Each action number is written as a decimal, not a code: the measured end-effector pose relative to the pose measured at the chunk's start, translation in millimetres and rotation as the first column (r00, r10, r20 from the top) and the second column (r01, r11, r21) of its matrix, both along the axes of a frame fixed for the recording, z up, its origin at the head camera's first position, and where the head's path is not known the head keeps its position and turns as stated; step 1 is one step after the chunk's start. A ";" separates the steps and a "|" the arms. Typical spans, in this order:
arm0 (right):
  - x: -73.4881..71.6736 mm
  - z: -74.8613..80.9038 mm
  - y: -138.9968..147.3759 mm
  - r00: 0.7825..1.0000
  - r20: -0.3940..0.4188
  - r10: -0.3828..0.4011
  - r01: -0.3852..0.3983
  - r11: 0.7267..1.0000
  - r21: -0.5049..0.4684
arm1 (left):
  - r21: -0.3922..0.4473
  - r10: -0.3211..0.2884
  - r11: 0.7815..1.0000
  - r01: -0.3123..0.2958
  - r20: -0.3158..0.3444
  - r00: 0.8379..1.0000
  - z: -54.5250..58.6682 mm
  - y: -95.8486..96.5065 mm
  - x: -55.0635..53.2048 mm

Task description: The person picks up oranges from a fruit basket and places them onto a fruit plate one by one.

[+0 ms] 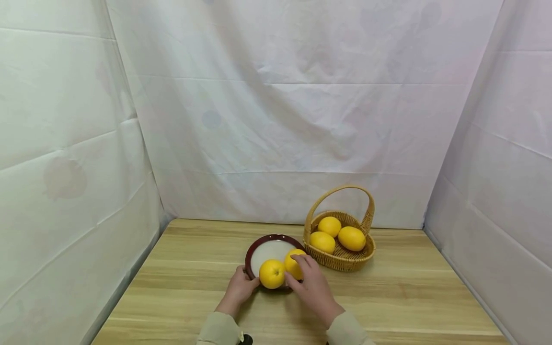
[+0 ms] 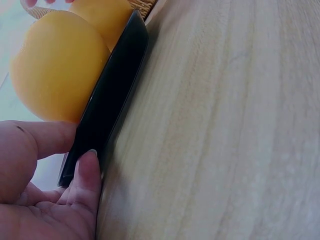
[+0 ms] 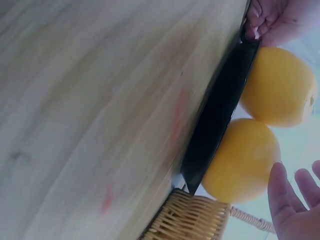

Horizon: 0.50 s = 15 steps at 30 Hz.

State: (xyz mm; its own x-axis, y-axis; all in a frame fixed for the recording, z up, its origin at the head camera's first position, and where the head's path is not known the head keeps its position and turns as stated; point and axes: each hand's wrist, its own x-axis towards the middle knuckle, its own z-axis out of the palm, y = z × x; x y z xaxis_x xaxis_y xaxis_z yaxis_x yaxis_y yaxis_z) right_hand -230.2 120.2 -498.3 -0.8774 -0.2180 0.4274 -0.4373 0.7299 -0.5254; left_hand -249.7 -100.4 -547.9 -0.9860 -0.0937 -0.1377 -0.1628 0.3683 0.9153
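Note:
A round tray (image 1: 268, 250) with a dark red rim and a pale inside sits on the table. Two oranges lie side by side in its near right part: a front orange (image 1: 272, 274) and a second orange (image 1: 292, 266) nearer the basket. My left hand (image 1: 240, 288) grips the tray's left rim; the left wrist view shows thumb and fingers pinching its dark side (image 2: 111, 92). Over the second orange reaches my right hand (image 1: 316, 287), its fingers spread. In the right wrist view one fingertip (image 3: 278, 172) is right at that orange's edge, with the fingers loosely extended.
A wicker basket (image 1: 340, 263) with a tall arched handle stands close to the tray's right side, three oranges inside. The wooden table (image 1: 194, 258) ends at a white cloth backdrop (image 1: 258, 143), with cloth walls left and right.

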 end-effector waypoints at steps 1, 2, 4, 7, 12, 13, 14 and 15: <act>-0.4 -0.5 1.3 1.000 -0.004 -0.003 0.003 1.000 -0.003 | -0.001 0.001 1.000 -0.001 0.004 1.000 0.4 0.1 0.2; -0.8 -0.8 2.6 1.000 -0.008 -0.007 0.007 1.000 -0.005 | -0.002 0.003 1.000 -0.003 0.010 1.000 0.9 0.4 0.3; -1.3 -1.5 4.9 1.000 -0.016 -0.012 0.011 1.000 -0.012 | -0.006 0.001 1.000 -0.001 0.013 1.000 1.6 0.6 0.8; -2.0 -1.5 7.4 1.000 0.006 -0.025 0.025 0.999 -0.032 | -0.015 0.001 1.000 -0.001 0.012 1.000 2.1 0.6 1.4; -4.6 0.1 10.8 0.998 0.020 -0.053 0.054 0.998 -0.037 | 0.006 0.005 1.000 -0.005 0.006 1.000 2.9 1.1 1.4; -5.3 0.4 11.7 0.998 0.016 -0.058 0.059 0.998 -0.035 | 0.010 0.008 1.000 -0.008 0.009 1.000 3.0 1.4 1.1; -5.8 0.6 12.4 0.998 0.008 -0.063 0.063 0.997 -0.032 | 0.013 0.007 1.000 -0.007 0.007 1.000 3.2 1.5 1.2; -6.4 0.8 13.2 0.998 0.001 -0.066 0.066 0.997 -0.033 | 0.013 0.007 1.000 -0.007 0.006 1.000 3.4 1.7 1.2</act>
